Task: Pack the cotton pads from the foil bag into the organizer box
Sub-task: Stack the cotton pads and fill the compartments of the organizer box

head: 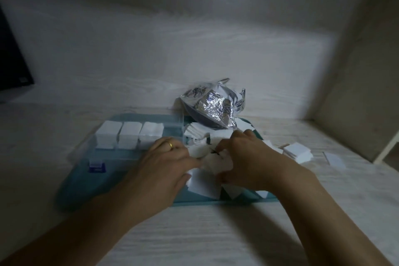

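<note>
Pale table [194, 233]; cotton pads [210, 157] pinched between both hands' grip.

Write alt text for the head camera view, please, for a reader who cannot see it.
Two bare hands, left hand and right hand, gather loose white cotton pads over a clear organizer box on a teal tray. Three compartments already hold neat stacks, and a crumpled foil bag lies behind.
</note>
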